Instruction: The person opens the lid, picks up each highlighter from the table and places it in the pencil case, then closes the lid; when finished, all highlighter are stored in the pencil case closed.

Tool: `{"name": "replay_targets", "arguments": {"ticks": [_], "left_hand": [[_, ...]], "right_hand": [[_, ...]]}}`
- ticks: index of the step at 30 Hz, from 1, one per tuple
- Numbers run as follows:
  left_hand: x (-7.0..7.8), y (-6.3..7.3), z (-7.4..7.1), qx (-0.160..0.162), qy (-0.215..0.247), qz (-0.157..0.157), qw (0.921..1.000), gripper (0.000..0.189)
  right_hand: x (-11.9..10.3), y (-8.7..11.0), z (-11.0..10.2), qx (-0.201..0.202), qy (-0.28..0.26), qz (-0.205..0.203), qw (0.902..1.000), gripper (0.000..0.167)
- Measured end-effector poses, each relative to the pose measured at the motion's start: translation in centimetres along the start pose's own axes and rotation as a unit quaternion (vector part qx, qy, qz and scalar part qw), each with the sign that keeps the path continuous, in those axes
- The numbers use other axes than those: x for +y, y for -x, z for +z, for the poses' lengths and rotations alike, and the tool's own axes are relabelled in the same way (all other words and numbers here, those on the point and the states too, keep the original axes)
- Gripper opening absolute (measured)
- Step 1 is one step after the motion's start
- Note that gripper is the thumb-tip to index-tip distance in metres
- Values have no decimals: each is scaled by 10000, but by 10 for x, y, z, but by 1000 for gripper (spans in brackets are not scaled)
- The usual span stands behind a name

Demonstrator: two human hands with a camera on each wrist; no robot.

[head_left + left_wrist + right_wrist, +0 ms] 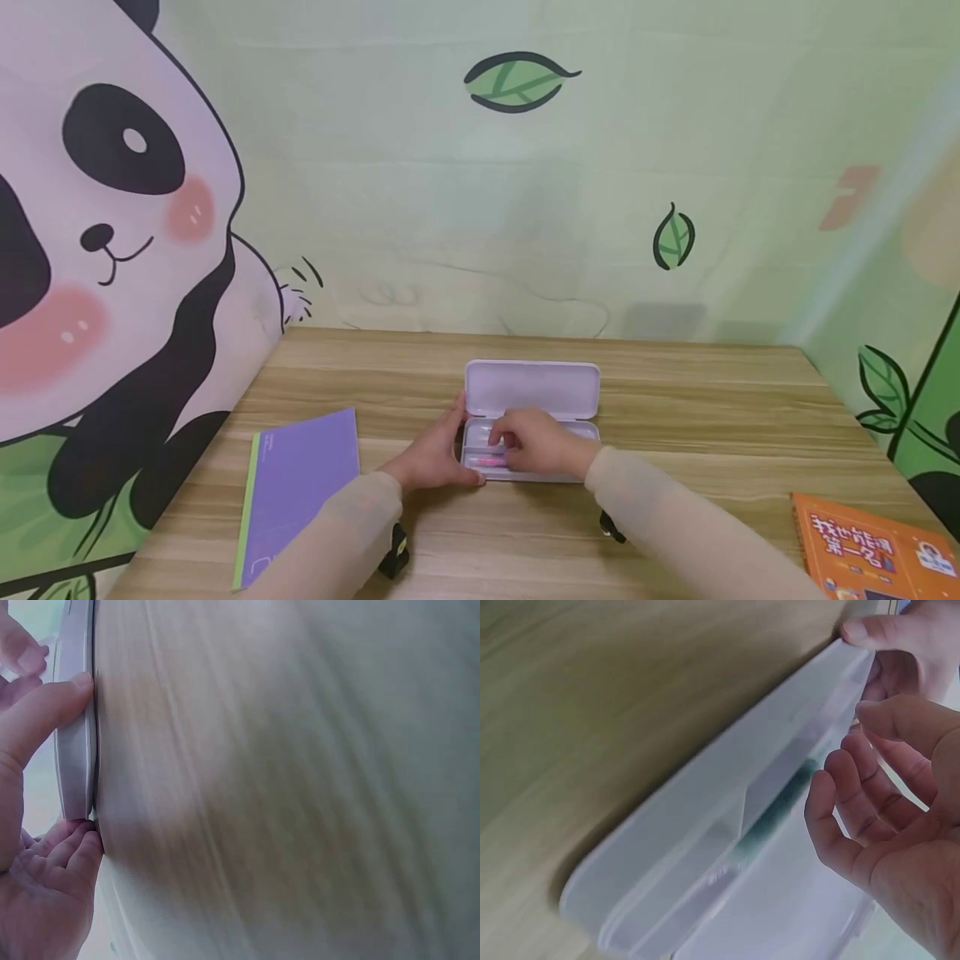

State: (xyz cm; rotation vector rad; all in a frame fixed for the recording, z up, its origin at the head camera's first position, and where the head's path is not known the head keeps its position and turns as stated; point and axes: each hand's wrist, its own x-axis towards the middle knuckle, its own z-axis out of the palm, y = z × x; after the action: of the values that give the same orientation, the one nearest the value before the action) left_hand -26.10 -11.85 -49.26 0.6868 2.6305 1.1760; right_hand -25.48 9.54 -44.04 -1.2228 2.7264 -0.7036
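A pale lavender pencil case (532,390) lies on the table with its lid raised toward the wall. My left hand (431,454) grips its left end, thumb on the front side and fingers round the end. Over the open tray hovers my right hand (536,442), fingers loosely bent and thumb near the index finger; nothing shows between them in the right wrist view. Close under its fingertips, a pink item (491,460) lies in the front compartment. A dark green item (776,810) shows inside the case in the right wrist view.
To the left, a purple notebook (307,483) with a green spine lies on the wooden table (690,433), partly behind the left sleeve. An orange book (862,546) is at the front right. A panda-printed wall covering (420,183) stands behind the table.
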Motion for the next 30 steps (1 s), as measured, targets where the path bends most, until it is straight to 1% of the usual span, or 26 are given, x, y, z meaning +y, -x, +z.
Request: {"name": "replay_targets", "arguments": {"ticks": [3, 6, 14, 16, 22, 26, 30], "left_hand": [[1, 0, 1, -43, 63, -112, 9999, 132], [2, 0, 1, -63, 113, -196, 9997, 132], [1, -1, 2, -32, 119, -230, 9997, 133], [1, -1, 2, -31, 96, -280, 9996, 133], [0, -1, 2, -23, 96, -269, 9996, 133], [0, -1, 3, -19, 99, -302, 9995, 133], [0, -1, 3, -21, 88, -302, 9995, 133]], "right_hand": [[4, 12, -8, 131, 49, -66, 9999, 19], [10, 28, -16, 283, 18, -69, 9996, 19], [27, 76, -36, 495, -253, -57, 9984, 20], [30, 86, -41, 607, -230, -112, 9978, 20], [33, 114, -53, 994, -30, -300, 9946, 24], [33, 130, -61, 1064, 42, -294, 9939, 27], [35, 144, -65, 1136, 104, -396, 9927, 28]]}}
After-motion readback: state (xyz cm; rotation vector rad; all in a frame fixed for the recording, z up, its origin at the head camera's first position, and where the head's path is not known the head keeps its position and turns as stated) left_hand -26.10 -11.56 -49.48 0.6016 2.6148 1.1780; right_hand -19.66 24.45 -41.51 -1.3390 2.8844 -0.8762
